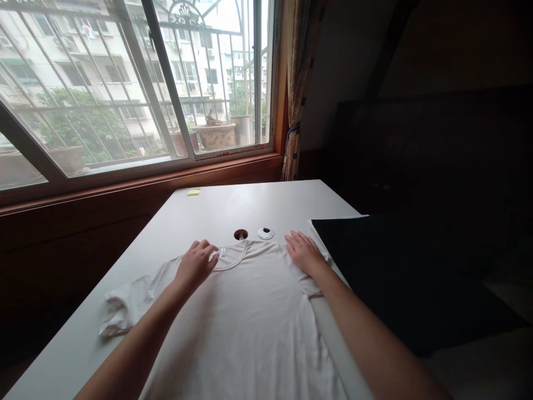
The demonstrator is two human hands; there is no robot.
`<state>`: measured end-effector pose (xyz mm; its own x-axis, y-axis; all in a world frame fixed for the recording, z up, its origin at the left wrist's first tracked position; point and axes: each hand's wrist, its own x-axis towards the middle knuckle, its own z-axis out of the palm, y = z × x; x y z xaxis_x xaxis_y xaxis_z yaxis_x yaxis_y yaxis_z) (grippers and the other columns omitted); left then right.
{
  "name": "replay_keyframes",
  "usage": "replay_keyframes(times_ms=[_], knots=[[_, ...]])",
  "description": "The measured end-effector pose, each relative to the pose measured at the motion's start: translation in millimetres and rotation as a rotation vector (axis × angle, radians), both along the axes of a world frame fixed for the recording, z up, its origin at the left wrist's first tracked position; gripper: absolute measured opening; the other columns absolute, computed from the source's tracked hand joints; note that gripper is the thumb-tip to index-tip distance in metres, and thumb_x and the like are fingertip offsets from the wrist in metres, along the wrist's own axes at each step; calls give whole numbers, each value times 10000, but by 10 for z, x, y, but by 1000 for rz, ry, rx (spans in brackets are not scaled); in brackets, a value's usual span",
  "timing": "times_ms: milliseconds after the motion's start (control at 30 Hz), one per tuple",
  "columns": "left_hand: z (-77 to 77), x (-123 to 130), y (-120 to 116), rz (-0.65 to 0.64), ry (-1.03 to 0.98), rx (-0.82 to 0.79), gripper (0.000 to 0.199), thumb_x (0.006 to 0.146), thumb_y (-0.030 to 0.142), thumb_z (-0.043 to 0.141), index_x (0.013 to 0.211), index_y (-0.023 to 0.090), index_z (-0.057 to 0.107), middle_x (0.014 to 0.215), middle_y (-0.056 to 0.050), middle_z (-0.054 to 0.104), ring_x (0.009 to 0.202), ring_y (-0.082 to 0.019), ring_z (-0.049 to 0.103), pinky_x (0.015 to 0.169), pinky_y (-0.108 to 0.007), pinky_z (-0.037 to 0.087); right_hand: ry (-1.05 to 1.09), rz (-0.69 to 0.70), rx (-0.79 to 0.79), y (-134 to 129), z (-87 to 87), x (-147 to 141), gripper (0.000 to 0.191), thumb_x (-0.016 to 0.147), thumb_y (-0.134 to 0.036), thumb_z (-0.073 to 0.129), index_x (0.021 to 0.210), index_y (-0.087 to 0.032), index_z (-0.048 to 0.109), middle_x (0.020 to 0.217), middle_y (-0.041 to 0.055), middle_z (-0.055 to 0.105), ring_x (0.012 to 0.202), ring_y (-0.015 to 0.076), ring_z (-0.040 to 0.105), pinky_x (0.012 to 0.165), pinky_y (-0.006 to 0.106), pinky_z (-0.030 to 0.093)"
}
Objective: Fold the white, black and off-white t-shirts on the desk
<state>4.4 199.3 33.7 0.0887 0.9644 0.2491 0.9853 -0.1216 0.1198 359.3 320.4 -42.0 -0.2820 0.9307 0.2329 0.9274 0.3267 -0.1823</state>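
A white short-sleeved shirt (250, 311) lies spread on the white table (220, 208), its neckline and small label toward the far side. My left hand (197, 264) rests at the shirt's left shoulder beside the neckline, fingers bent and slightly apart, with nothing visibly held. Over the right shoulder lies my right hand (303, 251), its fingers stretched out flat. The left sleeve is crumpled and sticks out toward the table's left edge. The right sleeve lies partly under my right hand and forearm.
Beyond the neckline are an open round hole (240, 235) and a white round cap (265, 233) in the tabletop. A yellow note (194, 192) is near the far left corner. Dark cloth (375, 278) covers the right edge. A window and curtain (296, 94) stand behind.
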Motion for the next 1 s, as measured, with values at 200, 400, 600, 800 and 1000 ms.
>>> replay_keyframes(times_ms=[200,400,600,800,1000], knots=[[-1,624,519,20,-99,-109,271,972,366,565,983,209,786,1097,-119,727,1083,-299,618,898,-372,485,10,1,-17,-6,12,0,485,1045,-362,396,1475,-236,582,1615,80,462,1501,287,380,1246,483,254],[-167,803,865,102,-196,-149,271,930,397,616,900,198,796,1047,-136,759,1006,-288,663,791,-335,473,5,11,3,-40,58,-10,471,1042,-356,414,1458,-234,598,1606,88,473,1489,300,396,1243,498,258],[-264,799,909,164,-252,-111,263,947,352,577,948,189,784,1044,-119,754,984,-246,662,790,-311,464,-22,4,-19,-81,137,-33,472,1043,-395,427,1467,-255,581,1609,87,468,1484,313,392,1236,533,250],[-305,744,916,221,-246,-40,200,979,314,553,967,204,720,1083,-93,711,1030,-237,633,872,-319,458,-45,-43,-21,-85,172,-22,457,1047,-415,445,1454,-258,580,1599,89,476,1477,296,381,1225,498,244],[-318,745,922,232,-181,9,129,979,287,573,929,222,672,1040,-82,684,1017,-262,607,858,-349,475,-86,-88,42,-111,322,-4,331,1027,-405,511,1263,-235,667,1375,129,610,1268,294,512,1033,419,402]])
